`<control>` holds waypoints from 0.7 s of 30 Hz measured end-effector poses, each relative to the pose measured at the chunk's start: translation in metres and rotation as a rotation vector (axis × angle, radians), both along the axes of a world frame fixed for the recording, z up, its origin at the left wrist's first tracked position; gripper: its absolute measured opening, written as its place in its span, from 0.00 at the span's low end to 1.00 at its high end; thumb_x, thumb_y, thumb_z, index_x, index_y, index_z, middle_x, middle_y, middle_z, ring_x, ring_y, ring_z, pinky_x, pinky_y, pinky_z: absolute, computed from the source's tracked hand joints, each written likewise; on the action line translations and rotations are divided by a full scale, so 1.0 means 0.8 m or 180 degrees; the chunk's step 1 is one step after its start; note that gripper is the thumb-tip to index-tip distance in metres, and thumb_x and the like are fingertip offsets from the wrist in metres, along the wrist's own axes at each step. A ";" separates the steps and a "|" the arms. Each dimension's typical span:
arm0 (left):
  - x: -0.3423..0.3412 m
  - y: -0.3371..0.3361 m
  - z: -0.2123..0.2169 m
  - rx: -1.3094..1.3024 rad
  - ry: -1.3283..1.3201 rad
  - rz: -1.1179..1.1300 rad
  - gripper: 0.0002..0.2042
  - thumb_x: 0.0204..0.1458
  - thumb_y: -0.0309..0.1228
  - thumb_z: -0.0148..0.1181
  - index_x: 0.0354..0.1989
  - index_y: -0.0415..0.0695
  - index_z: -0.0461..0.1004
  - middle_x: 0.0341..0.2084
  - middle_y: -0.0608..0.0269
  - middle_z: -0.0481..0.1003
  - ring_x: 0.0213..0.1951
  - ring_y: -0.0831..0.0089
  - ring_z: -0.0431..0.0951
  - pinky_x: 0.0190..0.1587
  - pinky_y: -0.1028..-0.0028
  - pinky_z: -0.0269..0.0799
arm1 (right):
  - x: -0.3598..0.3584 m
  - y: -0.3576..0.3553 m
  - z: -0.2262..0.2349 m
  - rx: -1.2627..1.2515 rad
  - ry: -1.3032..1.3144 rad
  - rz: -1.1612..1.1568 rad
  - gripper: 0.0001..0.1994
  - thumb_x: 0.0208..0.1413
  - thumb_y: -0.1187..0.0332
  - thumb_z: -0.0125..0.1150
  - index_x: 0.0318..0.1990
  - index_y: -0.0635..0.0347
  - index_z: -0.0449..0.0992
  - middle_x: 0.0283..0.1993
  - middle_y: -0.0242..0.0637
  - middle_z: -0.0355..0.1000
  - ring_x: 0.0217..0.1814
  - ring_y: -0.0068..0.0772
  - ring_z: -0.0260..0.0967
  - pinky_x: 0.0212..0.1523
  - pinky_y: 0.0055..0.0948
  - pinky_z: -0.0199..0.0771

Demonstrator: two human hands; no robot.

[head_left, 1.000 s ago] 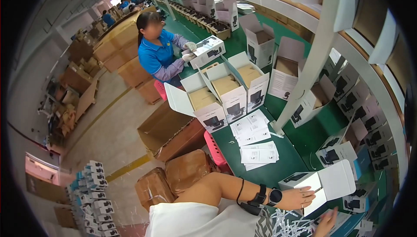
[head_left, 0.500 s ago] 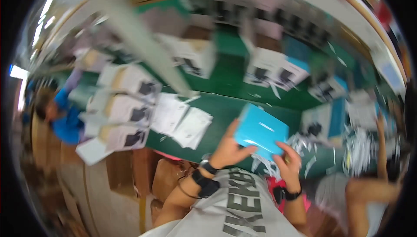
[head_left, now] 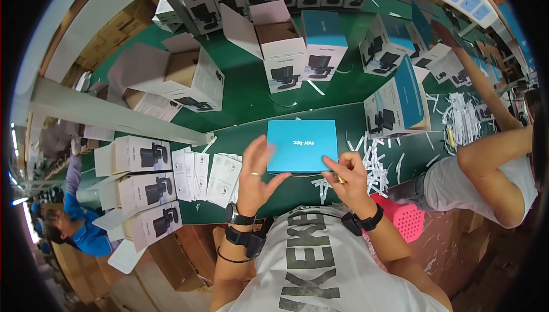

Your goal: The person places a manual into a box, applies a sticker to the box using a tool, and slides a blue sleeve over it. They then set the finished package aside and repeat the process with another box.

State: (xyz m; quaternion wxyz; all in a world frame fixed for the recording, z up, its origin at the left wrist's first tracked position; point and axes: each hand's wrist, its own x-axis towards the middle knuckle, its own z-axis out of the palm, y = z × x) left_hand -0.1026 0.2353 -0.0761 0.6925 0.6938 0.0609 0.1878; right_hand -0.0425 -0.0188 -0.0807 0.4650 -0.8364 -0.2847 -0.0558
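A blue flat-topped box sits in front of me at the near side of the green table, its white lettering upside down to me. Beside its left edge my left hand is open, thumb stretched out and fingertips smeared by motion. At the box's near right corner, my right hand pinches the edge with thumb and forefinger, the other fingers curled. White paper strips lie right of the box. To the left are printed white sheets in loose stacks.
White product boxes with open flaps stand left of the sheets. More boxes line the far side, and a blue-lidded one stands to the right. A pale post crosses at left. Co-workers are on both sides. A pink stool is below.
The blue box has come down from my raised hands and now lies level before me. My left hand has let go of its side. The view has turned and sharpened.
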 end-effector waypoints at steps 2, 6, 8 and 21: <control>-0.003 0.022 -0.020 0.1410 -0.0193 -0.0453 0.34 0.47 0.28 0.79 0.66 0.48 0.74 0.71 0.46 0.60 0.68 0.46 0.68 0.66 0.52 0.71 | 0.000 -0.005 -0.005 -0.0142 -0.0101 -0.0006 0.26 0.46 0.74 0.81 0.56 0.54 0.84 0.49 0.39 0.69 0.31 0.27 0.64 0.31 0.24 0.67; 0.004 0.034 -0.021 0.2573 -0.0438 -0.0660 0.37 0.44 0.33 0.80 0.67 0.57 0.74 0.71 0.45 0.60 0.67 0.41 0.68 0.65 0.49 0.72 | 0.004 0.001 -0.002 -0.0415 -0.0443 0.0033 0.27 0.45 0.74 0.81 0.56 0.52 0.84 0.58 0.42 0.70 0.31 0.27 0.64 0.30 0.26 0.70; 0.008 0.039 -0.016 0.2807 -0.0528 -0.0653 0.37 0.43 0.35 0.80 0.67 0.59 0.74 0.71 0.44 0.60 0.67 0.40 0.68 0.65 0.48 0.72 | 0.010 0.005 0.003 -0.0445 -0.0711 -0.0035 0.27 0.45 0.74 0.80 0.57 0.52 0.83 0.61 0.44 0.72 0.31 0.29 0.66 0.29 0.27 0.72; 0.058 -0.030 0.016 0.4486 -0.0105 -0.1666 0.45 0.51 0.54 0.70 0.76 0.51 0.60 0.76 0.36 0.51 0.75 0.33 0.51 0.74 0.38 0.47 | 0.013 0.006 -0.042 0.0137 -0.0830 0.0276 0.24 0.48 0.72 0.78 0.55 0.60 0.82 0.62 0.45 0.77 0.32 0.36 0.79 0.28 0.30 0.77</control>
